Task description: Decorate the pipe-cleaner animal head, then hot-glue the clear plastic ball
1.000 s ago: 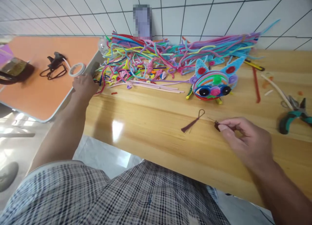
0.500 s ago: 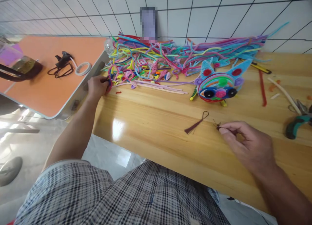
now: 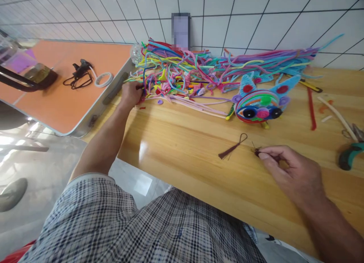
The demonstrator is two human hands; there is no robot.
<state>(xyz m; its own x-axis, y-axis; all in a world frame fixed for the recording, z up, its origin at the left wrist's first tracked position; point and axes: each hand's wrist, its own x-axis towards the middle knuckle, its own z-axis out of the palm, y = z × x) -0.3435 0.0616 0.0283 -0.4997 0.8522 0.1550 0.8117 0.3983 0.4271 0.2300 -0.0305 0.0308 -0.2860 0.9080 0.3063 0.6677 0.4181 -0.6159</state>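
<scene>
My right hand (image 3: 292, 175) is closed in a pinch over the wooden table, thumb and forefinger on a small dark-brown thread bundle (image 3: 257, 153) with thin loose ends sticking out. Left of it lies a brown tassel (image 3: 229, 150) with a looped cord. At the left end of a heap of colourful pipe cleaners (image 3: 170, 75), my left hand (image 3: 132, 94) has its fingers curled in among the strands; what they grip is hidden. Behind the tassel stands a pipe-cleaner animal head (image 3: 258, 103) with blue ears, black eyes and a pink nose.
A phone (image 3: 181, 31) leans on the tiled wall. To the right lie a yellow cutter (image 3: 308, 85), a red strip (image 3: 312, 109) and green-handled pliers (image 3: 348, 155). The orange side table (image 3: 85, 107) bears a black cable (image 3: 79, 75), a tape ring (image 3: 103, 80) and a jug (image 3: 40, 76).
The view has shifted, so everything appears a little further right. My left hand reaches among the strands, where a dark blue pipe cleaner now stands up. My right hand keeps its pinch.
</scene>
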